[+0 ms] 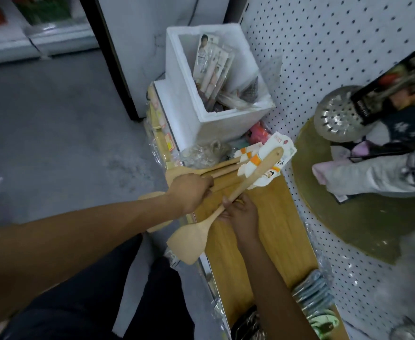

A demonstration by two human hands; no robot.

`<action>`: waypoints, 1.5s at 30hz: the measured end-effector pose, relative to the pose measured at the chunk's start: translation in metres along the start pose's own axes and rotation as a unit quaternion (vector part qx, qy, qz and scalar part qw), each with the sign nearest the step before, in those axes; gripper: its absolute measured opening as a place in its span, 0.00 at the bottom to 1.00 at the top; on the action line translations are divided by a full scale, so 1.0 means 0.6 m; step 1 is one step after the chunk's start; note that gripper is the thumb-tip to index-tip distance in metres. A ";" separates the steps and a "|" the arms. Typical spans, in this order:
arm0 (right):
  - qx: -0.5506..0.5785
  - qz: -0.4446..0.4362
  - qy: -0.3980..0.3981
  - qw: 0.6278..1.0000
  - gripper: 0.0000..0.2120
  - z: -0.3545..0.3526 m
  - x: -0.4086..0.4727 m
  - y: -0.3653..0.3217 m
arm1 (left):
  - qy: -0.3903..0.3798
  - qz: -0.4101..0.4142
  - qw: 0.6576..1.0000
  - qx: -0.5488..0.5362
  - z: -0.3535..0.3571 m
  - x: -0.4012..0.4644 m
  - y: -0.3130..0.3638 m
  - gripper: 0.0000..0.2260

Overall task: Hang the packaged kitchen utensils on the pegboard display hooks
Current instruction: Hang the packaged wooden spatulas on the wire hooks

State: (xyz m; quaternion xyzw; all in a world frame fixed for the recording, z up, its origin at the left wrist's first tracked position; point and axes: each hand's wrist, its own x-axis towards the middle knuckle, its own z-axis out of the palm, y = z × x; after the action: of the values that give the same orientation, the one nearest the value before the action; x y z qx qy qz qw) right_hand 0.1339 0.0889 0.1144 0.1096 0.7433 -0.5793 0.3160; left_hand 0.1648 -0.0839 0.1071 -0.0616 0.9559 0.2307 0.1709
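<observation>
Over a wooden shelf (270,231), my left hand (191,192) grips a bundle of wooden spatulas (223,168) by their handles; their far ends carry white and orange card labels (260,158). My right hand (240,214) holds the handle of one separate wooden spatula (250,177), whose flat blade (189,239) points down toward me. The white pegboard (324,45) rises to the right of the shelf. Near its right edge hang a perforated steel skimmer (341,116) and a dark boxed utensil package (397,82).
A white foam box (184,77) with several packaged utensils (213,65) stands at the shelf's far end. Wrapped wooden boards (159,133) lean beside it. Bagged goods (314,298) lie at the shelf's near end. Grey floor lies to the left.
</observation>
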 end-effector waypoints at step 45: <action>0.021 -0.145 0.341 0.929 0.06 -0.142 -0.735 -0.039 | -0.097 0.376 0.916 -0.097 -0.220 -0.415 0.317 0.07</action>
State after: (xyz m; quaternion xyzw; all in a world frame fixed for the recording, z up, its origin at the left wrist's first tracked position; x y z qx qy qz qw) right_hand 0.4349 0.2508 0.4070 0.1978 0.8016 -0.5623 -0.0462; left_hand 0.3208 0.0337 0.3856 0.3091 0.8603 0.3739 0.1566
